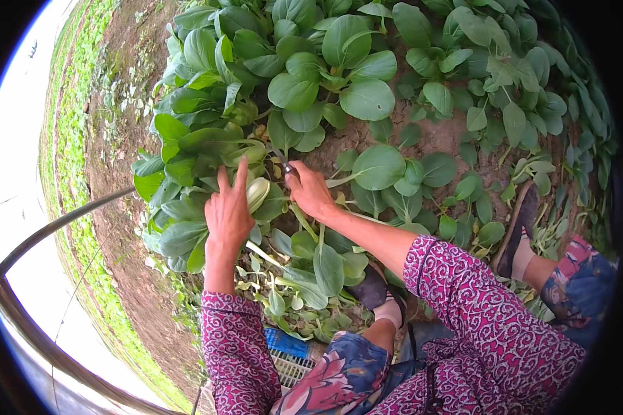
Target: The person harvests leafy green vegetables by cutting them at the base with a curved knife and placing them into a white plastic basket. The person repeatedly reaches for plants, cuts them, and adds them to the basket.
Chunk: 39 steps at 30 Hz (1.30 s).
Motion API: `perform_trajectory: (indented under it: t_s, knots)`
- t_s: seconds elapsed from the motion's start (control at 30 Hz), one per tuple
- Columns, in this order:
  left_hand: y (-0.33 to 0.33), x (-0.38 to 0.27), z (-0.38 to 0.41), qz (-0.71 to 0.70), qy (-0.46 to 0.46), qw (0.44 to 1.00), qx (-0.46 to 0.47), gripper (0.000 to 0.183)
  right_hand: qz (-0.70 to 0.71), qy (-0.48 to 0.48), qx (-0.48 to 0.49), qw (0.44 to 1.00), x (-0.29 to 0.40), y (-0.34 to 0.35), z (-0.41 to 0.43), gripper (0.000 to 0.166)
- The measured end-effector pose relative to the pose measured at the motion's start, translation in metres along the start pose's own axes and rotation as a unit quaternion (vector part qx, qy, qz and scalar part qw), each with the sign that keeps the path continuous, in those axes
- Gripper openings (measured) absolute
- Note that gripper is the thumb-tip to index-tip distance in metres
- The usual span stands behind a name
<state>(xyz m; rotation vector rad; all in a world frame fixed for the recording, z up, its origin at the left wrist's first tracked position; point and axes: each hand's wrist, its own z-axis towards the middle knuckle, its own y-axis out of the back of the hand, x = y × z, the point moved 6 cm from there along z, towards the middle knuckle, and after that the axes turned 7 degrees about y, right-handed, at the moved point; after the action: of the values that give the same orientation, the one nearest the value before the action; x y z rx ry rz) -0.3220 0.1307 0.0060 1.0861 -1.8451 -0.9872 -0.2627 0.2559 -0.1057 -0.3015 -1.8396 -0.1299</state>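
My left hand is back up among the bok choy, index and middle fingers stretched apart, the others curled. Beneath it, a bok choy lies across the palm, its pale base showing on the right; the thumb is hidden. The two straight fingers reach the stalks of another bok choy. Gripped in my right hand is a small knife with a dark handle. Its blade points up and left, close to that plant's base; the tip is partly hidden by leaves.
More bok choy grow in the bed ahead. Loose leaves litter the soil near my shoes. A plastic crate with a blue piece stands behind my left arm. A curved metal pipe crosses on the left.
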Motion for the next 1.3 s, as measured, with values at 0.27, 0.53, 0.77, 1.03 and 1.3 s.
perform_trajectory:
  t_s: [0.27, 0.53, 0.77, 1.03, 1.3]
  knots:
    - [0.000, 0.008, 0.020, 0.001, 0.019, 1.000, 0.003, 0.085, -0.042, 0.090, -0.040, 0.994, 0.005, -0.003, 0.003, 0.028]
    - [-0.001, -0.007, 0.007, 0.020, -0.007, 0.995, -0.096, 0.067, -0.044, 0.035, -0.026, 0.998, -0.004, -0.003, 0.007, 0.028]
    - [0.003, -0.008, 0.002, -0.038, -0.050, 0.993, -0.103, 0.067, -0.032, -0.017, -0.010, 0.999, -0.007, -0.009, 0.007, 0.024]
    - [0.013, 0.004, 0.000, -0.022, -0.020, 0.999, 0.027, 0.081, -0.141, 0.079, 0.014, 0.987, 0.002, -0.016, 0.012, 0.026]
    - [-0.016, 0.014, -0.008, -0.015, -0.015, 1.000, -0.004, 0.085, -0.116, 0.108, -0.016, 0.987, 0.000, -0.021, 0.006, 0.030]
